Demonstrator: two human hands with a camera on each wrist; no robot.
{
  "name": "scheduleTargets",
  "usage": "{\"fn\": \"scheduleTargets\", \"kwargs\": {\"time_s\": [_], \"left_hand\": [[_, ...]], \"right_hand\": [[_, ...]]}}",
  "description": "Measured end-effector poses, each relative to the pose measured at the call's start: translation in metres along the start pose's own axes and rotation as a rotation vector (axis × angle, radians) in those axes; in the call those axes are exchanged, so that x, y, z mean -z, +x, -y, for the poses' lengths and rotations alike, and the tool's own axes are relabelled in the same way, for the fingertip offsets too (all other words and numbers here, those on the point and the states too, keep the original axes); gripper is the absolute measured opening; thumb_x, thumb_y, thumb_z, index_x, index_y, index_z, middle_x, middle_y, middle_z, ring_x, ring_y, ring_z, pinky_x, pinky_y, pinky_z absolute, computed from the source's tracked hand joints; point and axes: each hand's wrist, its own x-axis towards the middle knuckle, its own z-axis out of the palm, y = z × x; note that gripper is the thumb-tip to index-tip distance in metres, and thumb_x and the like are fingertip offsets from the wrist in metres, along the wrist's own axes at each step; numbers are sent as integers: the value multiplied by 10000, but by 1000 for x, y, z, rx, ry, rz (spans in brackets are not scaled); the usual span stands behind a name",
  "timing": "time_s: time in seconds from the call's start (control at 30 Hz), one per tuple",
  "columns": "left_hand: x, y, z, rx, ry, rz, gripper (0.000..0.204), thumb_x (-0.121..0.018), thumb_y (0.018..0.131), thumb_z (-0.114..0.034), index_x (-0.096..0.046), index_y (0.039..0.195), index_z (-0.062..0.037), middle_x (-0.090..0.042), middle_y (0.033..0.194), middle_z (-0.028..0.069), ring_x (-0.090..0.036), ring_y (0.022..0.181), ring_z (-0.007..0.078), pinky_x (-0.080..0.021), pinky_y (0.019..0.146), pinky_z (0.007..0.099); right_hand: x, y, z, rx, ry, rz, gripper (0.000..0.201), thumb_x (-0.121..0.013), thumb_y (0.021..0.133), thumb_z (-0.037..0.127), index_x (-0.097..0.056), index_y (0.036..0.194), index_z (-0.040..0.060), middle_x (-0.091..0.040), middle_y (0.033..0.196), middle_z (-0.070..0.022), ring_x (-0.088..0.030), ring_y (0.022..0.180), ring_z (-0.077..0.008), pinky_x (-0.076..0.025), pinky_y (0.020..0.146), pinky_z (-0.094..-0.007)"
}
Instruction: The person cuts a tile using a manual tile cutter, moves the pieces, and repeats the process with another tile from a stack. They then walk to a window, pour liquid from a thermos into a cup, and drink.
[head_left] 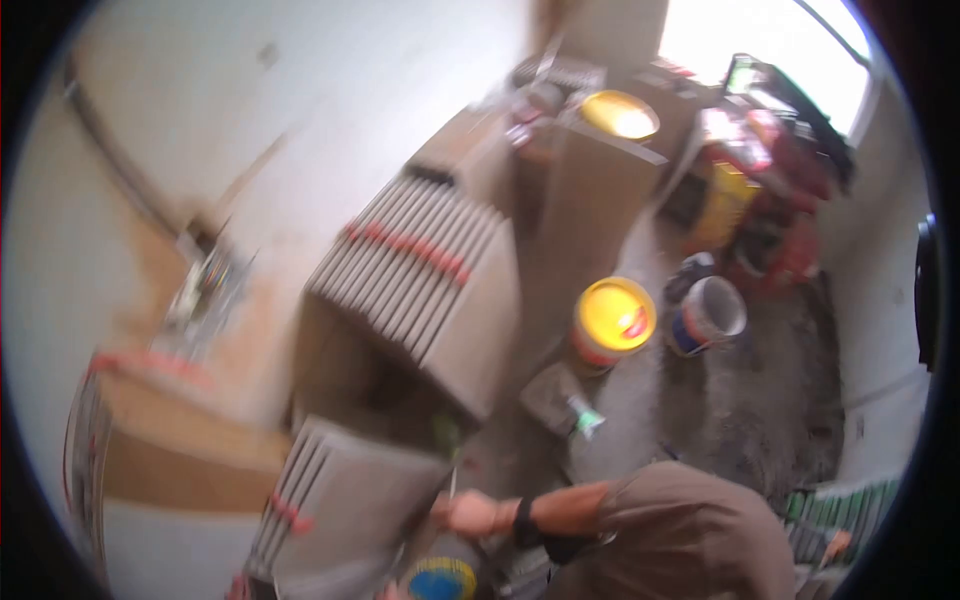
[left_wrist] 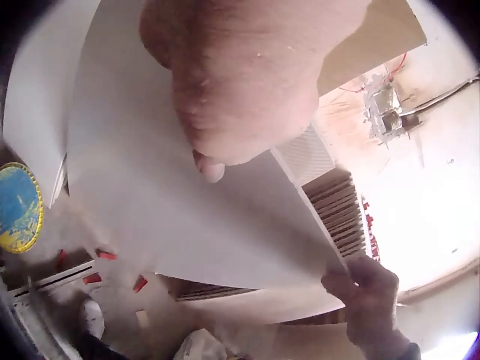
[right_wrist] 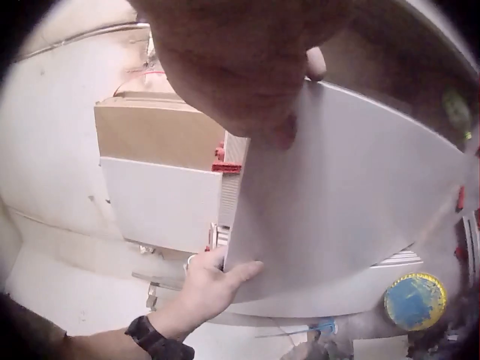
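Note:
Both hands grip one large flat grey tile point(left_wrist: 202, 225) by its edge. In the right wrist view, my left hand point(right_wrist: 206, 289) pinches the tile point(right_wrist: 330, 187), its thumb lying on the face. My right hand point(left_wrist: 371, 296), seen from the left wrist, holds the same edge farther along, thumb on the face too. In the head view the right hand point(head_left: 470, 512) is low in the middle, beside grey tiles with red corner pieces point(head_left: 290, 512); blur softens the edges there. A round blue top with a yellow rim point(head_left: 440, 580) is just below this hand.
A tall stack of tiles point(head_left: 410, 265) with a red strip leans near the wall, cardboard-coloured packs point(head_left: 190, 450) to its left. Yellow-lidded bucket point(head_left: 612, 320) and open white bucket point(head_left: 705, 318) stand on the floor. Red and yellow bags point(head_left: 750, 190) lie by the window. Wires hang from a wall box point(left_wrist: 386, 109).

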Motion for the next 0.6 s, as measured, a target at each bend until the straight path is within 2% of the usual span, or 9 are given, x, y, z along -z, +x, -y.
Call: {"fn": "scheduleTargets", "kwargs": {"time_s": [0.03, 0.07, 0.2, 0.27, 0.33, 0.37, 0.43, 0.53, 0.6], "left_hand": [[-31, -7, 33, 187, 53, 194, 351, -706, 788, -253, -659, 1094, -90, -669, 891, 159, -639, 804, 344, -497, 713, 489], [12, 10, -18, 147, 168, 46, 208, -699, 795, -232, -683, 971, -121, -637, 752, 162, -620, 709, 383, -494, 633, 482], [80, 17, -53, 158, 47, 54, 191, -679, 825, -217, -656, 847, -29, -625, 746, 178, -611, 701, 391, -467, 604, 480], [119, 17, -69, 162, -24, 48, 159, -721, 748, -163, -651, 843, -57, -634, 749, 153, -614, 687, 365, -482, 597, 457], [155, 2, -88, 158, -72, 32, 181, -747, 695, -120, -649, 836, -65, -637, 747, 140, -614, 671, 350, -488, 586, 438], [174, -5, -100, 162, -77, 28, 189, -752, 680, -103, -649, 832, -59, -637, 744, 140, -612, 663, 348, -486, 578, 430], [208, -27, -117, 189, -61, 26, 207, -757, 657, -76, -660, 836, -40, -627, 710, 137, -606, 639, 342, -474, 557, 412], [248, -72, -153, 420, -88, 12, 165, -774, 695, -72, -659, 788, 2, -662, 738, 158, -638, 661, 340, -493, 606, 383], [268, -112, -178, 573, -80, 62, 234, -732, 791, -189, -659, 889, 10, -679, 825, 154, -651, 721, 316, -504, 654, 372]], "right_hand": [[10, 0, 0, 31, -39, -3, 108, -566, 749, 131, -616, 844, 122, -546, 935, -69, -566, 907, -256, -534, 710, -363], [18, 3, 1, 50, -58, -41, 95, -570, 740, 128, -617, 822, 128, -548, 912, -58, -567, 895, -250, -535, 679, -356], [95, 36, 35, 151, 29, -9, 132, -663, 688, 186, -623, 792, 116, -543, 837, -44, -564, 827, -257, -477, 661, -377], [132, 58, 52, 247, 120, -37, 219, -736, 665, 194, -609, 823, 110, -568, 854, -49, -569, 823, -264, -445, 697, -383], [128, 47, 42, 147, 446, -57, 278, -755, 680, 243, -620, 879, 103, -599, 923, -67, -583, 872, -287, -441, 748, -400], [133, 46, 40, 131, 488, -122, 377, -792, 718, 292, -608, 961, 71, -621, 932, -93, -584, 859, -314, -441, 778, -396], [118, 40, 34, 39, 438, -88, 376, -762, 775, 311, -609, 998, 51, -631, 989, -124, -581, 901, -355, -448, 812, -423], [49, 21, 37, -14, 583, -26, 331, -719, 830, 289, -607, 1013, 36, -628, 975, -152, -580, 918, -377, -451, 834, -445], [33, 24, 56, 9, 640, 97, 312, -736, 812, 256, -610, 985, 29, -621, 926, -157, -592, 897, -378, -467, 822, -435]]}}
